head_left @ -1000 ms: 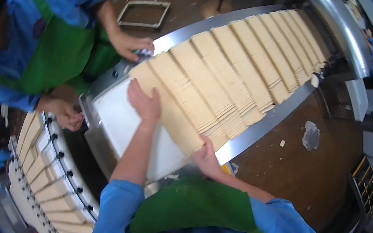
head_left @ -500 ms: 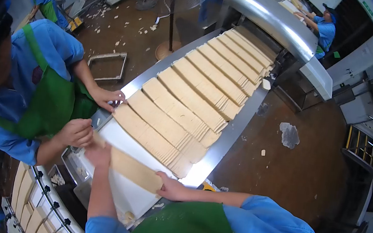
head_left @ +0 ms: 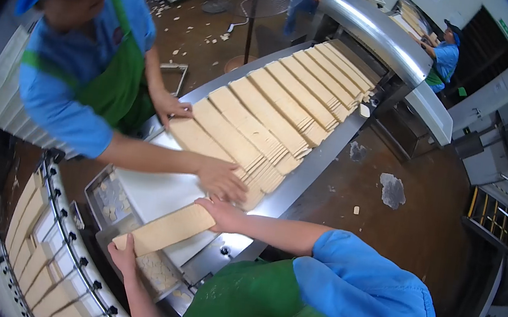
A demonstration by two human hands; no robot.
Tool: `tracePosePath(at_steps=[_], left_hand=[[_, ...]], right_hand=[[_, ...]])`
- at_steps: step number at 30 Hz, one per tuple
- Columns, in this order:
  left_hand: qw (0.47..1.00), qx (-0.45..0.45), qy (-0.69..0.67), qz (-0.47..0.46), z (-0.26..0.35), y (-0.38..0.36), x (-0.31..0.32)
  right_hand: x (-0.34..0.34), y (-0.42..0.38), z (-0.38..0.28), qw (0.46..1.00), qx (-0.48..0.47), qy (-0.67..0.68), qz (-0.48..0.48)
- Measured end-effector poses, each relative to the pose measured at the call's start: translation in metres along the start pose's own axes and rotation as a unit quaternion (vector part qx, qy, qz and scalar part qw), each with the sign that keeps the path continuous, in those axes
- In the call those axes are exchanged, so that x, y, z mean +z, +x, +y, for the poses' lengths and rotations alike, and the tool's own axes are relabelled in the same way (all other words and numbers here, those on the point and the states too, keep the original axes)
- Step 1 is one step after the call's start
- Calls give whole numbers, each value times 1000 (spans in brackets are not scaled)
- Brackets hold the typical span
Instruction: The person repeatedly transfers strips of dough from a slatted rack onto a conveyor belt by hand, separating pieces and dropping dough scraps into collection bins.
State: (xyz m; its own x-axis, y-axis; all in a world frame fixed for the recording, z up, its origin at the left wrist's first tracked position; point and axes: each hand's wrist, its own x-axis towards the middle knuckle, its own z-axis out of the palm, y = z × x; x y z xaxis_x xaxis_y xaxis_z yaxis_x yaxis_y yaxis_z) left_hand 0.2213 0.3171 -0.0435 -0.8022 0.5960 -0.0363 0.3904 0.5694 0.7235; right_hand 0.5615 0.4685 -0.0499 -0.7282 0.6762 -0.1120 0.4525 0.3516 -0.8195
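Your left hand (head_left: 123, 259) is gripping one end of a pale strip (head_left: 169, 229), thumb lying on the upper face and fingers reaching around the end edge. Your right hand (head_left: 221, 214) is holding the opposite end, fingers bunched there. The strip is spanning the gap between both sets of fingers, looking nearly flat; whether it is one layer or a thin stack, you cannot tell from here.

Handling, by judgement: probably light, fairly soft and dry, likely to sag if carried from one end, and likely to crack or tear under a pinch. Best hold: both short ends, as you are doing, palms supporting from below, thumbs pressing lightly. Slipping seems a small risk; breaking, a larger one.

Below the strip, a white top (head_left: 156, 194) is showing, and a tray of scraps (head_left: 155, 276) is sitting just beside your left fingers. Immediately beyond your right fingers, a co-worker's hand (head_left: 222, 180) is hovering close to or touching the nearest row; their other hand (head_left: 172, 109) is resting at that row's far end. Farther out from your right fingers, rows of strips (head_left: 272, 119) are lying along a steel-edged desk (head_left: 307, 175), their ends looking layered and uneven. Well left of your left fingers, a curved rail (head_left: 72, 236) is running past more pale pieces (head_left: 29, 212).
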Motion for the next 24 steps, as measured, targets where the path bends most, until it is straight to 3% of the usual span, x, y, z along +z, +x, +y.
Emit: tracePosePath(at_steps=[3,5,7,8,9,10,11,12,13,15,21,24], left_hand=[[998,32,3,55,3,-20,-51],[990,77,-4,115,-25,-25,-87],[981,37,35,185,-38,-38,-132],[986,-9,19,166,-35,-51,-159],[980,-30,-35,194,-87,-46,-183],[975,-47,-15,214,-107,-51,-206],[972,-56,22,229,-138,-55,-230],[956,-113,85,257,-126,-74,-248],[948,-58,41,311,-191,-71,-258],[944,-63,42,320,-193,-97,-295],[924,-169,-17,343,-287,-156,-361],[895,-121,-39,428,-326,-173,-378]], right_hand=[[20,-2,-34,999,-9,30,-8],[39,-4,-57,997,-66,46,-13],[46,-12,-104,986,-128,96,-43],[62,-13,-113,986,-80,116,-86],[108,-7,-104,982,-135,125,-46],[121,-9,-121,981,-109,135,-91],[139,-13,-132,973,-147,155,-92],[155,-17,-149,967,-147,165,-127],[172,-20,-159,957,-148,200,-153],[206,-31,-197,960,-162,174,-149],[283,-76,-255,930,-184,142,-286],[312,-93,-272,915,-199,128,-327]])
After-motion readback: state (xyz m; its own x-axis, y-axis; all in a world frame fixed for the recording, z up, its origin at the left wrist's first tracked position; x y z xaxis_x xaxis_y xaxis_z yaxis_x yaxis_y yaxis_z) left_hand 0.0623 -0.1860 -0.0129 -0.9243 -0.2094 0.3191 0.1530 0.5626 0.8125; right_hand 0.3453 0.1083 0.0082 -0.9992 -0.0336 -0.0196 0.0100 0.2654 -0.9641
